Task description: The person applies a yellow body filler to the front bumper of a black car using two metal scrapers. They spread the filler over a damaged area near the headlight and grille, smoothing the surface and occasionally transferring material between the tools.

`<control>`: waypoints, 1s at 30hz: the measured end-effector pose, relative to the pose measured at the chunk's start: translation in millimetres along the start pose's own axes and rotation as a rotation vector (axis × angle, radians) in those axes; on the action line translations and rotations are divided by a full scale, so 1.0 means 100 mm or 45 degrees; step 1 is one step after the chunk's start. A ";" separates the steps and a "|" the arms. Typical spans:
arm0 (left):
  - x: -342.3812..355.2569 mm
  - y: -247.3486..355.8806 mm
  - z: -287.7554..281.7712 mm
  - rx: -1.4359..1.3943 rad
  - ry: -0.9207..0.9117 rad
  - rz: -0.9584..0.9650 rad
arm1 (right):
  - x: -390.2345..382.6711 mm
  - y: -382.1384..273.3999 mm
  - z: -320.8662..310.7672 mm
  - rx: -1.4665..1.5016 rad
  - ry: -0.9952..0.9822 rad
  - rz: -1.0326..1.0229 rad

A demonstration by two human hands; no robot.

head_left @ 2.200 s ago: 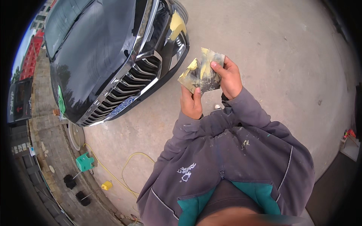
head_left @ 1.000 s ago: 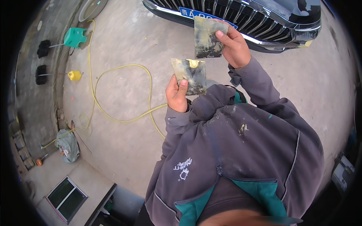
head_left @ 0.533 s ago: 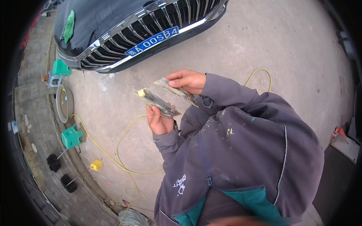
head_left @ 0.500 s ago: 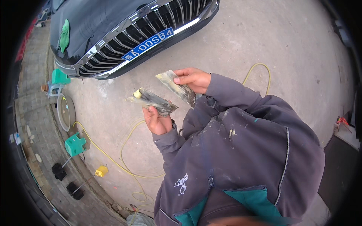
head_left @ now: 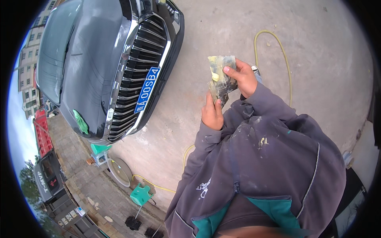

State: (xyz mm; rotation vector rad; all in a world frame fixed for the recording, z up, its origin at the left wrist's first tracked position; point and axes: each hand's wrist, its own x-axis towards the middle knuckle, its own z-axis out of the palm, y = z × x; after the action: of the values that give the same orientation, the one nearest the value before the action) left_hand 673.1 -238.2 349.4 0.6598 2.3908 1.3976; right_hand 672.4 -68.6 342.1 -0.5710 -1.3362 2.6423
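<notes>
In front of my chest, two flat, smeared filler spreaders meet and partly overlap. My right hand is closed on the upper filler spreader, thumb across its face. Below it, my left hand pinches the lower filler spreader, which points upward. A dab of pale yellow filler sits at the left edge of the upper spreader, near where the two overlap. Dark, dried-looking residue coats both spreaders near the fingers. Part of the lower spreader is hidden behind the upper one.
A dark car stands ahead to the left, a green cloth on its hood. Beside the paving are a green stool and a round grey basin. A yellow hose curves over the concrete floor.
The spreaders were apart and now overlap, both hands having come together. The yellow dab, formerly on the left-hand spreader, now shows on the right-hand one. The view has turned, tilting the car.
</notes>
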 end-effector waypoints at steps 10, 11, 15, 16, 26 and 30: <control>2.01 0.53 1.34 -1.104 -0.178 -0.136 | 0.97 -1.77 -1.73 0.004 -0.063 -0.406; 2.18 0.67 1.48 -1.110 -0.157 -0.144 | 1.04 -1.83 -1.85 -0.155 -0.250 -0.436; 2.80 0.88 1.82 -1.131 -0.096 -0.188 | 1.54 -2.10 -2.27 -0.526 -0.248 -0.428; 2.95 0.87 1.88 -1.130 -0.073 -0.197 | 1.65 -2.09 -2.34 -0.522 -0.231 -0.342; 5.07 0.85 2.29 -1.270 0.319 -0.086 | 3.39 -2.86 -2.71 -1.546 0.035 -0.899; 5.94 1.01 2.42 -1.478 0.182 -0.089 | 3.98 -3.16 -2.73 -1.612 0.083 -1.069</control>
State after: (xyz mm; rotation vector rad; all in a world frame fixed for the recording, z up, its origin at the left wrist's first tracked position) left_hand 304.5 294.4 307.1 0.1409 1.2350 2.4222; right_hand 393.3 436.8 337.7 -0.0819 -2.3888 0.9379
